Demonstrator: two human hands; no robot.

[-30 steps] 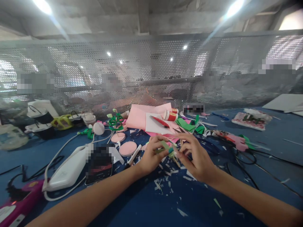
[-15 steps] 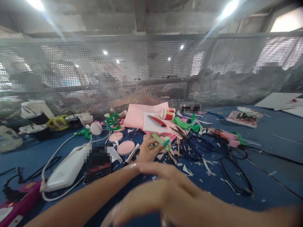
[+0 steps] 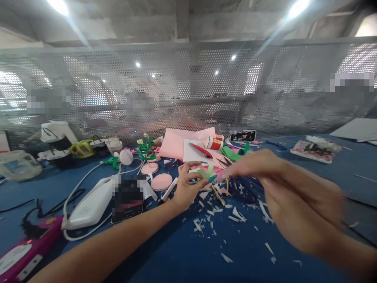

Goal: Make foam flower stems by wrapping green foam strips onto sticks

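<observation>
My left hand (image 3: pixel 186 188) pinches a small green paper craft piece (image 3: pixel 206 173) on a thin wooden stick (image 3: pixel 217 194), held just above the blue table (image 3: pixel 165 251). My right hand (image 3: pixel 290 198) is close to the camera and smeared by motion; its fingertips reach toward the green piece from the right, and whether they are closed does not show. White and green paper scraps (image 3: pixel 212 214) litter the table under both hands.
Pink paper sheets (image 3: pixel 179 144), a red-and-white glue tube (image 3: pixel 212 143) and green paper (image 3: pixel 232 153) lie beyond the hands. Pink discs (image 3: pixel 161 181), a phone (image 3: pixel 128 201), a white power bank (image 3: pixel 92 204) with cable and a magenta glue gun (image 3: pixel 23 255) sit left. A mesh screen stands behind.
My right hand swept down and close past the camera, then came back up to the right of the green piece. My left hand kept hold of the piece almost in place.
</observation>
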